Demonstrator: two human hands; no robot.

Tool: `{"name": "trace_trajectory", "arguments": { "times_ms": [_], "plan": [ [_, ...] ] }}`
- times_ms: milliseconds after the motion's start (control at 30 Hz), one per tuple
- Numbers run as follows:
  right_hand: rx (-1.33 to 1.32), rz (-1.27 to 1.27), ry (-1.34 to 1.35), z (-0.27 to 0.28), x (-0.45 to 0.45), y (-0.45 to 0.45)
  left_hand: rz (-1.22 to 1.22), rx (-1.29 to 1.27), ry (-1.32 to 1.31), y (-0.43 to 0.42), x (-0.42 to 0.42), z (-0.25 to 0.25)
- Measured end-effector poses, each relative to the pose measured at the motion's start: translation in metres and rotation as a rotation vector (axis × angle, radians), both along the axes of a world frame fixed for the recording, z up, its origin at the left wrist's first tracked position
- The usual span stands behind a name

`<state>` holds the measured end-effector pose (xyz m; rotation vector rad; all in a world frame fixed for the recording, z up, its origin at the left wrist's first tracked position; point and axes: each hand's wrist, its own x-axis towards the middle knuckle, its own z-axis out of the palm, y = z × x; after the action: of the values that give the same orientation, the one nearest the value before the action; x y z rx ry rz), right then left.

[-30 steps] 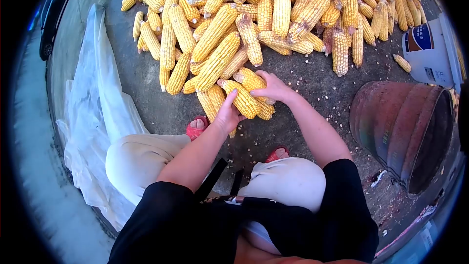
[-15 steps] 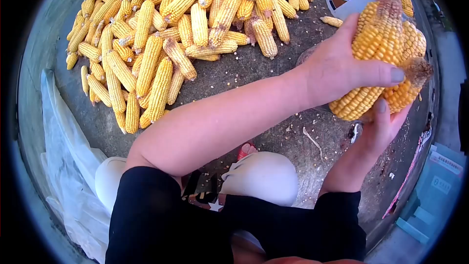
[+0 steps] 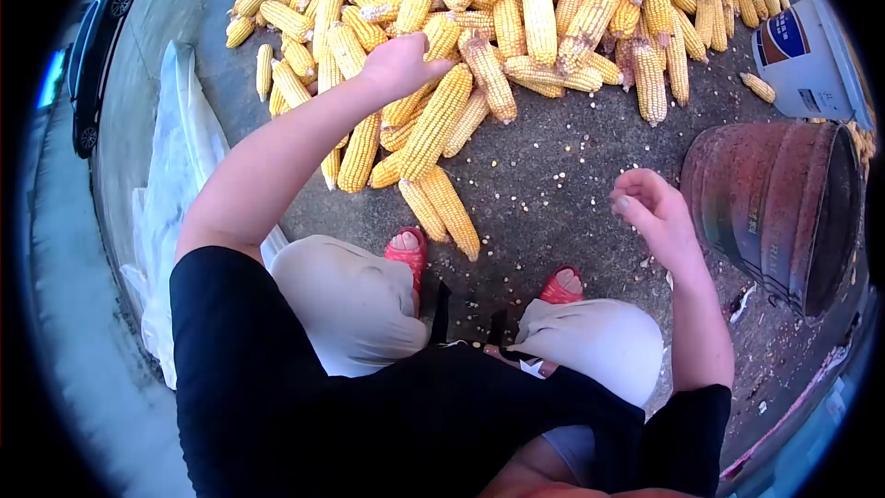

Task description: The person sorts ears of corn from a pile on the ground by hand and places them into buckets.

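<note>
Above the near part of the corn pile (image 3: 539,23) is my left hand (image 3: 403,66), its thumb apart from the bent fingers and no cob held between them. Whether it touches the cobs beneath is hard to tell. My right hand (image 3: 653,212) hangs over the floor left of the rusty bucket, fingers loosely curled, thumb apart, holding nothing. A thick yellow cob (image 3: 436,123) lies at the pile's near edge, just below my left hand. Two more cobs (image 3: 449,214) rest side by side on the floor near my left foot.
The rusty metal bucket (image 3: 756,203) lies tilted at the right, its dark mouth facing right. Behind it stand a white plastic pail (image 3: 802,65) and a small loose cob (image 3: 758,87). White sheeting (image 3: 180,157) covers ground at the left. Loose kernels dot the concrete (image 3: 562,184).
Both hands held several cobs at the right half a second ago; now they hold none. My left hand has swung back left over the pile, and the view has turned left with it.
</note>
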<state>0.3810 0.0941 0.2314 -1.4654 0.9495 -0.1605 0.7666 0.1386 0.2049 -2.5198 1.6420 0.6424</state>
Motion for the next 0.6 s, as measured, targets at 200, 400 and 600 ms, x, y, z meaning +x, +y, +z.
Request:
{"name": "trace_trajectory", "arguments": {
  "times_ms": [200,400,600],
  "plan": [
    [-0.026,1.147,0.605,-0.119,0.160,0.092,0.157,0.276,0.073,0.072,-0.037,-0.057],
    [0.001,0.598,0.628,-0.176,0.216,0.144,0.154,0.050,0.298,0.091,-0.040,-0.092],
    [0.212,0.316,0.240,-0.123,0.157,0.064,0.193,-0.359,0.406,0.088,0.030,-0.066]
  ]
}}
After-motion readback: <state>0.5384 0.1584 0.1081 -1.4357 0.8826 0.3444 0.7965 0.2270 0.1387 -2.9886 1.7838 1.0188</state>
